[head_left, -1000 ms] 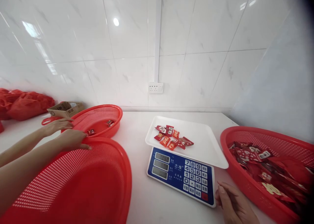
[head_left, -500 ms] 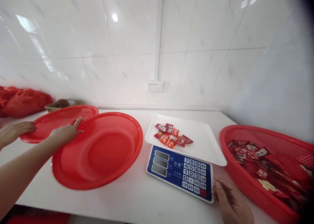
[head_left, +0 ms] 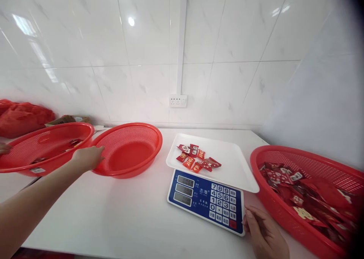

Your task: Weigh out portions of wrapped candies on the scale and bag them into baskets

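My right hand (head_left: 265, 232) is at the right edge of a blue-and-white weighing scale (head_left: 204, 202), thumb and fingers closed on the rim near the keypad. On the scale's white tray (head_left: 233, 168) lie several small red and orange snack packets (head_left: 199, 158). My left hand is not in view. Another person's arms reach in from the left. That person's nearer hand (head_left: 89, 158) touches the left rim of an empty red basket (head_left: 133, 172); the other hand (head_left: 4, 148), cut off by the frame, is at a second red basket (head_left: 57, 158) with a few packets in it.
At the right a large red basket (head_left: 257, 155) full of red packets stands beside the tray. Red bags (head_left: 25, 117) and a shallow cardboard box (head_left: 68, 119) are at the back left. A tiled wall with a socket (head_left: 178, 100) bounds the white table (head_left: 127, 221).
The other person's hands have shifted the left basket leftward and the empty basket back toward the wall. Packets now show inside the left basket. My right hand keeps its place at the scale's edge.
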### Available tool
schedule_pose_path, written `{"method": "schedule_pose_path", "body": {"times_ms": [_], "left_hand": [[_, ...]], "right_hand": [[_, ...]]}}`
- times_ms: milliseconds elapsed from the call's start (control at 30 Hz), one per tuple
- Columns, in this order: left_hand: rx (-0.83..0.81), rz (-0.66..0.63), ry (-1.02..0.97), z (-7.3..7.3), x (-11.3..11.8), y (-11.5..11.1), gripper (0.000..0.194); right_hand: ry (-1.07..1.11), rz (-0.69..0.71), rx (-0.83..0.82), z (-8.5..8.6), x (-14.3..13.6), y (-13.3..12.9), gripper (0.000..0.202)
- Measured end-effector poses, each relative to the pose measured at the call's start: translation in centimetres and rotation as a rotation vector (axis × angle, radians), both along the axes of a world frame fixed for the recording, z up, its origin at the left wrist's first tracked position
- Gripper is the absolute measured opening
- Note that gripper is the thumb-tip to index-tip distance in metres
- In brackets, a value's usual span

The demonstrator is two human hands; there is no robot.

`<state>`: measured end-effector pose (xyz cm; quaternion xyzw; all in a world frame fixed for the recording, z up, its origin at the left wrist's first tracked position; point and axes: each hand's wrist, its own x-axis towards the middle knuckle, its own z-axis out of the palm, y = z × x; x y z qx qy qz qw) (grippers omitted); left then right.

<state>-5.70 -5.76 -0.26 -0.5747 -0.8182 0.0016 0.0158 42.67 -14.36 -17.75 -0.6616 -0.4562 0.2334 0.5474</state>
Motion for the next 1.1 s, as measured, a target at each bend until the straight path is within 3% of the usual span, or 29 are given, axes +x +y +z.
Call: {"method": "schedule_pose_path", "body": {"times_ms": [133,300,367,433,567,667,767,900,1100], "left_hand": [[-0.096,-0.126,-0.037,-0.1,4.3,0.5,0.045],[0.069,-0.506,-0.232,0.1,12.6,0.9,0.042],[0.095,-0.695,-0.352,-0.1,15.8,1.6,0.041],[0.067,-0.834,-0.34,-0.3,18.6,2.9,0.042],[-0.045,-0.928,-0.254,-1.3,22.2,6.7,0.057],[-0.114,-0.958,-0.23,-2.0,23.3,9.1,0.058],[-0.106,-0.966,-0.213,-2.4,23.6,10.0,0.047],[0.011,-0.894,-0.204,-1.9,22.5,9.7,0.04],[0.122,-0.727,-0.122,0.5,18.1,8.4,0.043]], "right_hand": [[-0.027,-0.027,0.061,-0.1,-0.3,-0.1,0.049],[-0.204,-0.088,0.229,0.5,-0.7,-0.5,0.038],[-0.344,-0.08,0.303,2.1,-1.1,-0.2,0.032],[-0.482,0.005,0.319,4.7,-1.7,0.8,0.028],[-0.699,0.332,0.213,10.5,-3.0,4.2,0.032],[-0.826,0.557,0.056,12.8,-3.6,6.7,0.041],[-0.899,0.65,-0.046,13.1,-3.7,8.4,0.049],[-0.945,0.636,-0.072,12.7,-3.7,9.4,0.045],[-0.991,0.58,-0.138,12.6,-4.1,9.9,0.04]]}}
